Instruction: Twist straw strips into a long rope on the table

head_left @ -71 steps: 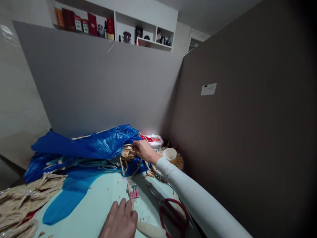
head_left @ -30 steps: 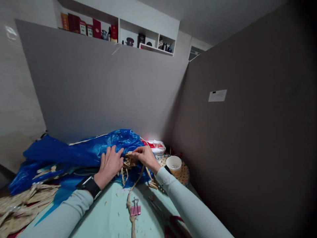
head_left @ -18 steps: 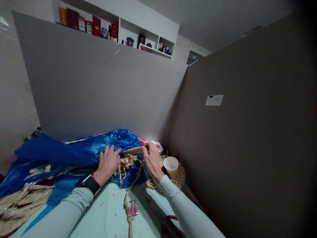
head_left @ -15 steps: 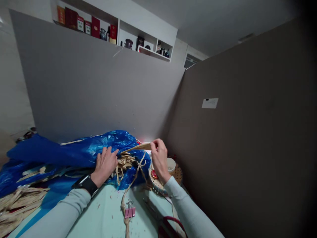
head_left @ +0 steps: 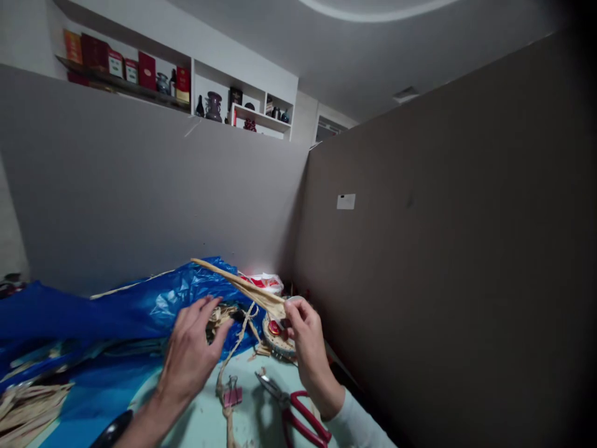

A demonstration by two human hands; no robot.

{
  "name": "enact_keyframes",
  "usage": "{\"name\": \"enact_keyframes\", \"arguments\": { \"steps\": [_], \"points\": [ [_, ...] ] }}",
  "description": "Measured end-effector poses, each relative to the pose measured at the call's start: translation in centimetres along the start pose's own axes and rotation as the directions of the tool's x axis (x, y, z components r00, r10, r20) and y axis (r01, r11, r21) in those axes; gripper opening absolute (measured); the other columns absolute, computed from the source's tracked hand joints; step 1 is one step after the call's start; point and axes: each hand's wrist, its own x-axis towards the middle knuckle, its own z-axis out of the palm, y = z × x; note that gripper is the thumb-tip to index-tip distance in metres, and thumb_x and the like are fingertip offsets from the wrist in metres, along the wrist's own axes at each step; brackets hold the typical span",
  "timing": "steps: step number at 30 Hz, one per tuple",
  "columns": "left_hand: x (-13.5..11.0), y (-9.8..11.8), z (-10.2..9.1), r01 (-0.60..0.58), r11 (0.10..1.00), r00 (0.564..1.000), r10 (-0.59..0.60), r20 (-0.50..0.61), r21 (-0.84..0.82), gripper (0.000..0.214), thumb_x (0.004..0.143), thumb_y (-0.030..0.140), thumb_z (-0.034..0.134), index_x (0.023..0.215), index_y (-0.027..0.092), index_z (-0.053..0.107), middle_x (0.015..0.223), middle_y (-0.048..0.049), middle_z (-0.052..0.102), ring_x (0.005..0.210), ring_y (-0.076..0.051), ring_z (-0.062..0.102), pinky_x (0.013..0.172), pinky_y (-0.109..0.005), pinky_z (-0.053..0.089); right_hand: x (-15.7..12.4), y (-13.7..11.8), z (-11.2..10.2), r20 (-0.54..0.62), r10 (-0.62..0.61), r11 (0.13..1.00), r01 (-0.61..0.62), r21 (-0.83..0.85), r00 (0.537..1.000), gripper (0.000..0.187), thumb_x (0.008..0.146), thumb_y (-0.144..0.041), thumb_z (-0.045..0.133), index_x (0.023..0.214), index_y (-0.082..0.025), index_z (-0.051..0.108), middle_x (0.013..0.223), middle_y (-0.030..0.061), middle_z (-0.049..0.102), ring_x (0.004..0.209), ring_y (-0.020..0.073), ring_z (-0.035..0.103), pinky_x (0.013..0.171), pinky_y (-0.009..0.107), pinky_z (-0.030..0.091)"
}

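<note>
A long tan strip of dried husk (head_left: 254, 290) is pinched by its wide end in my right hand (head_left: 308, 330); its thin end points up and left over a blue plastic bag (head_left: 181, 292). My left hand (head_left: 193, 342) is open, thumb and fingers apart, in front of the bag's mouth, holding nothing. Partly hidden behind it, a bunch of husk strips (head_left: 219, 316) shows in the bag. A twisted husk cord (head_left: 229, 420) runs down the table with a pink binder clip (head_left: 232, 395) on it. Red-handled scissors (head_left: 298, 404) lie below my right hand.
Behind my right hand stands a round woven container (head_left: 275, 342) with a red round item on it. More husk strips (head_left: 32, 410) lie at the lower left. Grey panels (head_left: 140, 205) enclose the pale green table (head_left: 205, 407) at the back and right.
My right hand has drawn the husk strip free of the bunch in the bag. My left hand has come off the bag, nearer to me, and opened. The head view has shifted.
</note>
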Motion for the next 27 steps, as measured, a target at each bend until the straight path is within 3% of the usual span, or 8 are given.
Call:
{"name": "enact_keyframes", "arguments": {
  "steps": [1, 3, 6, 9, 12, 15, 18, 27],
  "points": [
    [-0.9, 1.4, -0.6, 0.097, 0.944, 0.993, -0.072, 0.091, -0.316, 0.051, 0.085, 0.044, 0.051, 0.126, 0.014, 0.061, 0.129, -0.0138, 0.065, 0.119, -0.028, 0.057, 0.101, -0.039, 0.046, -1.3, 0.1, 0.4, 0.019, 0.030, 0.999, -0.030, 0.014, 0.999, 0.031, 0.085, -0.050, 0.053, 0.072, -0.022, 0.050, 0.060, -0.0029, 0.048, 0.049, 0.0133, 0.046, 0.045, 0.024, 0.039],
    [-2.4, 3.7, -1.3, 0.369, 0.575, 0.923, -0.131, 0.363, -0.730, 0.047, 0.077, 0.044, 0.063, 0.113, 0.014, 0.065, 0.108, -0.0118, 0.072, 0.100, -0.028, 0.065, 0.084, -0.038, 0.052, -3.9, 0.1, 0.9, 0.058, 0.075, 0.997, -0.077, 0.021, 0.995, 0.030, 0.086, -0.049, 0.055, 0.074, -0.022, 0.052, 0.063, -0.0025, 0.051, 0.052, 0.0134, 0.047, 0.050, 0.025, 0.041],
    [-3.7, 5.0, -1.6, 0.457, 0.448, 0.888, -0.183, 0.421, -0.769, 0.041, 0.074, 0.047, 0.062, 0.098, 0.014, 0.067, 0.084, -0.0069, 0.072, 0.077, -0.023, 0.066, 0.071, -0.033, 0.052, -7.3, -0.4, 0.7, 0.169, 0.094, 0.996, -0.092, -0.021, 0.981, 0.028, 0.091, -0.044, 0.053, 0.077, -0.021, 0.054, 0.069, -0.0003, 0.057, 0.059, 0.0139, 0.051, 0.056, 0.025, 0.042],
    [-4.7, 4.8, -1.7, 0.490, 0.441, 0.867, -0.161, 0.471, -0.752, 0.034, 0.071, 0.044, 0.065, 0.090, 0.017, 0.067, 0.073, -0.0021, 0.069, 0.070, -0.021, 0.063, 0.067, -0.032, 0.050, -9.1, -0.7, -0.4, 0.323, 0.138, 0.989, -0.116, -0.088, 0.936, 0.027, 0.093, -0.039, 0.051, 0.075, -0.019, 0.055, 0.071, 0.0013, 0.060, 0.064, 0.0142, 0.053, 0.059, 0.025, 0.041],
    [-5.8, 4.9, -2.1, 0.496, 0.490, 0.850, -0.107, 0.516, -0.716, 0.019, 0.065, 0.034, 0.072, 0.074, 0.018, 0.067, 0.064, 0.0019, 0.063, 0.069, -0.020, 0.060, 0.068, -0.029, 0.047, -9.2, -0.6, -1.4, 0.339, 0.138, 0.989, -0.111, -0.097, 0.931, 0.021, 0.087, -0.038, 0.062, 0.082, -0.018, 0.057, 0.078, 0.0012, 0.062, 0.072, 0.0153, 0.057, 0.065, 0.025, 0.043],
    [-6.9, 5.3, -2.3, 0.485, 0.580, 0.824, -0.053, 0.564, -0.654, 0.016, 0.067, 0.031, 0.071, 0.076, 0.020, 0.065, 0.065, 0.0033, 0.064, 0.068, -0.018, 0.058, 0.065, -0.027, 0.044, -8.6, 0.0, -1.8, 0.362, 0.106, 0.991, -0.127, 0.035, 0.926, 0.026, 0.080, -0.037, 0.070, 0.094, -0.017, 0.060, 0.086, 0.0020, 0.065, 0.078, 0.0165, 0.059, 0.069, 0.026, 0.045],
    [-7.6, 5.3, -2.0, 0.474, 0.650, 0.806, -0.049, 0.590, -0.594, 0.020, 0.074, 0.038, 0.066, 0.084, 0.021, 0.061, 0.066, 0.0036, 0.065, 0.067, -0.018, 0.058, 0.063, -0.027, 0.041, -8.2, 0.8, -2.1, 0.403, 0.127, 0.962, -0.211, 0.172, 0.907, 0.021, 0.080, -0.034, 0.068, 0.088, -0.016, 0.063, 0.079, 0.0009, 0.063, 0.071, 0.0142, 0.056, 0.066, 0.025, 0.043],
    [-7.1, 3.8, -0.4, 0.430, 0.736, 0.825, -0.085, 0.558, -0.523, 0.027, 0.078, 0.047, 0.058, 0.080, 0.021, 0.058, 0.069, 0.0032, 0.059, 0.067, -0.018, 0.051, 0.064, -0.028, 0.036, -7.9, 0.8, -3.1, 0.465, 0.223, 0.916, -0.347, 0.202, 0.857, 0.018, 0.075, -0.032, 0.069, 0.073, -0.014, 0.066, 0.066, -0.0018, 0.055, 0.059, 0.0096, 0.043, 0.056, 0.022, 0.034]
  ]
}}
